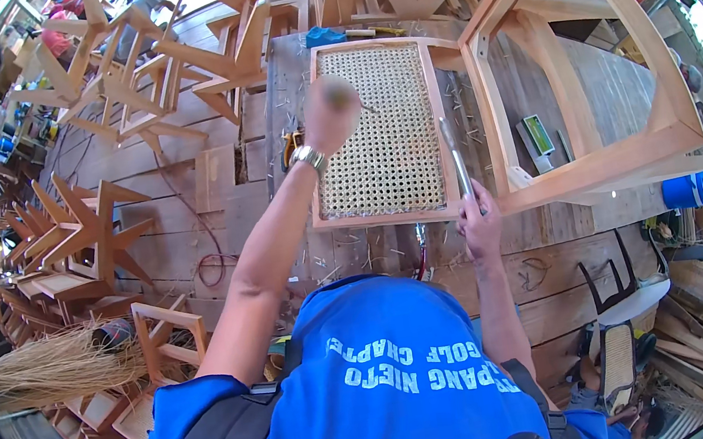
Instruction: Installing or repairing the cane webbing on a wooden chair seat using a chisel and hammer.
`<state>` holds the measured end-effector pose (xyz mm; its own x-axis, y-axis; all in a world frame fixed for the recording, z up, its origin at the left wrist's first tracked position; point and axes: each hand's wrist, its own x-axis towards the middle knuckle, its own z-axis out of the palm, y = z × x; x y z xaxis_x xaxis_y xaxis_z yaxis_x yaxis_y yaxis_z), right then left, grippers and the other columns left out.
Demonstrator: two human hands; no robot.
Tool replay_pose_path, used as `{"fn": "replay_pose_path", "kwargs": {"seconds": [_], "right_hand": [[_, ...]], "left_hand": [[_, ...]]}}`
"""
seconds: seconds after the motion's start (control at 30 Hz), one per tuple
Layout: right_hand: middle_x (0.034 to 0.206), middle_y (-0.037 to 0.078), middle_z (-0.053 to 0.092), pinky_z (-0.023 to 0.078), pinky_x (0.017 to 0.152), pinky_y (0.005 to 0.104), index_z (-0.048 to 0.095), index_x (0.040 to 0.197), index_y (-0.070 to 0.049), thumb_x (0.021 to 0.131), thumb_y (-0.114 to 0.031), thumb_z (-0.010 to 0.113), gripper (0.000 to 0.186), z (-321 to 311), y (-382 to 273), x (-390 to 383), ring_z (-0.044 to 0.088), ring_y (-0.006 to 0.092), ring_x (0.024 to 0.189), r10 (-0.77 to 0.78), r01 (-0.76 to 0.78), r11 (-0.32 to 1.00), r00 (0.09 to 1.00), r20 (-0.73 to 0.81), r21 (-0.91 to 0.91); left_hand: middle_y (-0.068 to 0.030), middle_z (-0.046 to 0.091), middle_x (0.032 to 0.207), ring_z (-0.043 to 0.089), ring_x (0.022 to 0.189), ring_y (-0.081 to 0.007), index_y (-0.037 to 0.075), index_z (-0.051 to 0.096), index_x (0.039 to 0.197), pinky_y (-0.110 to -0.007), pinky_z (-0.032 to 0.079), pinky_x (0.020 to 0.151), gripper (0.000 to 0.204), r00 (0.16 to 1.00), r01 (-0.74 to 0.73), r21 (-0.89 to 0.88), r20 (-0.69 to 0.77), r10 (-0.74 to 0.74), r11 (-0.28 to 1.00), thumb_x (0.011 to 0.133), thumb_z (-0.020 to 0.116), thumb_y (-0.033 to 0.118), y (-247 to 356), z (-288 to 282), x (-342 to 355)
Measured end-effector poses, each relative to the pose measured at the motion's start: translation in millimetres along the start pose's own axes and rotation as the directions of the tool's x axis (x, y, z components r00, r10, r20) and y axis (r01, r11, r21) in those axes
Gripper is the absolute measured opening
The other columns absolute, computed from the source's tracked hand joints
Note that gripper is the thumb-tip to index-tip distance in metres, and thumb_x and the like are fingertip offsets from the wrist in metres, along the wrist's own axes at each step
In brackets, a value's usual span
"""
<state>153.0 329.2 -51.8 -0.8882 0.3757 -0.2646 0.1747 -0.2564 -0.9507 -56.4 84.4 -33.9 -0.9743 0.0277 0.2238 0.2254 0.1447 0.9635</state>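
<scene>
A wooden chair frame with a woven cane panel (385, 138) lies flat on the workbench in front of me. Over the upper left part of the cane is my left hand (330, 119), wearing a metal wristwatch (308, 159). Its fingers are blurred, so what they do or hold cannot be made out; a short dark tip shows beside them. My right hand (479, 218) is closed round the lower end of a long, slim silver-grey tool (456, 155). This tool points away from me along the right rail of the panel frame.
An open wooden frame (493, 110) stands joined at the right, with a green-and-white box (535, 137) within its outline. Pliers with orange handles (291, 149) lie left of the panel. Wooden chair frames (83, 230) crowd the left and far side. A blue container (686, 190) sits at right.
</scene>
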Motion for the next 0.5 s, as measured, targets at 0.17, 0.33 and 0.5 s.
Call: {"fn": "replay_pose_path", "kwargs": {"seconds": [0.17, 0.33, 0.5], "right_hand": [[0.072, -0.003, 0.047, 0.034, 0.044, 0.0201, 0.049, 0.139, 0.000, 0.102, -0.011, 0.052, 0.038, 28, -3, 20, 0.040, 0.0029, 0.052, -0.025, 0.025, 1.000, 0.998, 0.053, 0.016], [0.074, -0.004, 0.048, 0.035, 0.046, 0.0196, 0.051, 0.138, -0.001, 0.102, -0.011, 0.052, 0.038, 43, -10, 22, 0.042, 0.0022, 0.056, -0.035, 0.034, 0.999, 0.998, 0.061, 0.020], [0.082, -0.005, 0.051, 0.037, 0.057, 0.0198, 0.054, 0.133, 0.001, 0.102, -0.010, 0.053, 0.033, 46, -11, 26, 0.044, 0.0018, 0.069, -0.023, 0.086, 0.973, 0.959, 0.282, -0.212]], "left_hand": [[-0.0055, 0.075, 0.095, 0.069, 0.084, -0.0109, 0.005, 0.059, 0.105, -0.027, 0.055, 0.076, 0.026, 0.996, -0.005, 0.220, 0.087, -0.015, 0.975, 0.088, 0.076, 0.013, 9, 21, 11], [-0.0079, 0.073, 0.089, 0.070, 0.078, -0.0158, 0.006, 0.062, 0.104, -0.030, 0.054, 0.071, 0.022, 0.973, -0.094, 0.285, 0.230, 0.027, 0.954, 0.089, 0.074, 0.017, 3, 20, 8], [-0.0086, 0.072, 0.086, 0.068, 0.073, -0.0175, 0.006, 0.062, 0.103, -0.031, 0.053, 0.069, 0.023, 0.954, -0.187, 0.391, 0.290, 0.072, 0.901, 0.090, 0.073, 0.021, 7, 23, 3]]}}
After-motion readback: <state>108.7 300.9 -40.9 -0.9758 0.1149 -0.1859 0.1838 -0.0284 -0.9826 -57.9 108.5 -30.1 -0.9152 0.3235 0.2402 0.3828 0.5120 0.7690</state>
